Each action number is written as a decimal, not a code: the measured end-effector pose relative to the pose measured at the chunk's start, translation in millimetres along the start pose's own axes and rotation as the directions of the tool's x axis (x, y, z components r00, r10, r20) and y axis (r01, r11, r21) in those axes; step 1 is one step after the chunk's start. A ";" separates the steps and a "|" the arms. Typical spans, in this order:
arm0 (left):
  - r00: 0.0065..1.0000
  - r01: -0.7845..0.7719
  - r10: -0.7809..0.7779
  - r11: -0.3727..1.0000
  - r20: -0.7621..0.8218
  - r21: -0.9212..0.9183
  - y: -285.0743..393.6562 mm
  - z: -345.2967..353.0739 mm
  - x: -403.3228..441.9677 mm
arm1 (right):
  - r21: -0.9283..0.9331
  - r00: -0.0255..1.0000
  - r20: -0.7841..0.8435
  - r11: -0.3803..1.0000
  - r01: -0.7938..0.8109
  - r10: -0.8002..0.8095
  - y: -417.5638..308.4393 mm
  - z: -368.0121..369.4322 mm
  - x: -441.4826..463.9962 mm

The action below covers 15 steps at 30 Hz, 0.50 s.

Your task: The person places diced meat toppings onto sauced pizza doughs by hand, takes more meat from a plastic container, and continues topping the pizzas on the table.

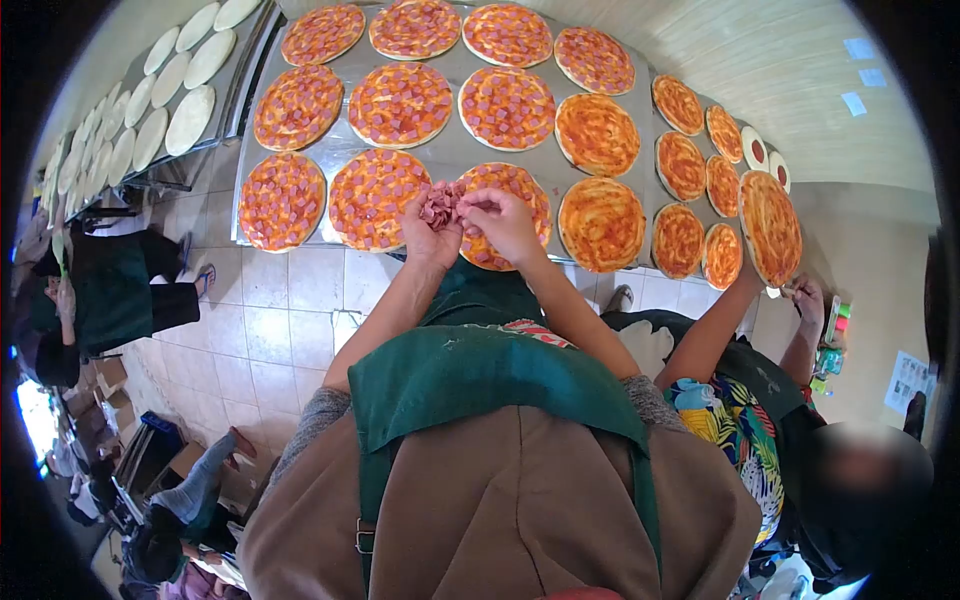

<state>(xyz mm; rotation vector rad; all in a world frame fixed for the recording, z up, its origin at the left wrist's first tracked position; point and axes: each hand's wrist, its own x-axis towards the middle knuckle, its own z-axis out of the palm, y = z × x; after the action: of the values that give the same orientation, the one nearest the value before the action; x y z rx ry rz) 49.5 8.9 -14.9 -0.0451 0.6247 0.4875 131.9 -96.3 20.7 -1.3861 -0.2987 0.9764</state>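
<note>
My left hand (432,232) is cupped around a heap of diced ham (440,206), held above the near edge of the metal table. My right hand (500,222) pinches at the edge of that heap, its fingertips close together. Beneath my right hand lies a pizza (510,190) with red sauce and ham cubes, partly hidden by the hand. To the left sits another ham-covered pizza (375,195). On the right is a pizza base with sauce only (602,225). Behind it, a pizza (594,70) carries a few ham cubes.
A co-worker (720,330) at my right holds up a sauced pizza base (771,228). Smaller sauced bases (678,240) line the table's right end. Plain dough rounds (190,118) rest on a table at the left, where another person (110,285) stands. Tiled floor (270,330) lies between.
</note>
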 end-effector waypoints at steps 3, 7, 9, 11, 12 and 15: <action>1.000 0.005 -0.005 1.000 0.022 0.013 -5.9 -1.4 3.7 | -0.031 0.995 -0.043 0.996 0.083 -0.085 3.2 -2.1 -2.0; 0.999 0.015 -0.015 1.000 0.037 0.000 -12.3 3.5 0.2 | -0.251 0.984 -0.016 0.953 0.169 -0.179 16.2 -10.6 1.7; 0.997 0.032 -0.032 0.999 0.067 -0.006 -9.5 1.9 2.7 | 0.038 1.000 0.003 0.999 0.030 -0.030 7.9 -16.6 -2.8; 0.998 0.032 -0.031 0.999 0.048 -0.024 -8.4 0.4 2.9 | 0.170 0.998 -0.016 0.983 -0.065 0.069 -3.6 -19.9 -7.2; 1.000 0.023 -0.022 0.999 0.017 -0.039 -6.8 10.3 -2.3 | 0.234 0.993 -0.020 0.966 -0.111 0.119 -6.7 -23.3 -9.1; 1.000 0.023 -0.025 0.994 -0.016 -0.104 -4.1 12.5 -5.6 | 0.241 0.990 -0.016 0.962 -0.132 0.140 -6.9 -42.6 -8.2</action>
<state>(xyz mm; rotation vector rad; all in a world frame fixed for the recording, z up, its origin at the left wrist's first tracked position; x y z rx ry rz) 54.3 5.2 -2.0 -0.1552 0.6151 0.4969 159.5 -130.5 20.5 -1.2114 -0.0580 1.0647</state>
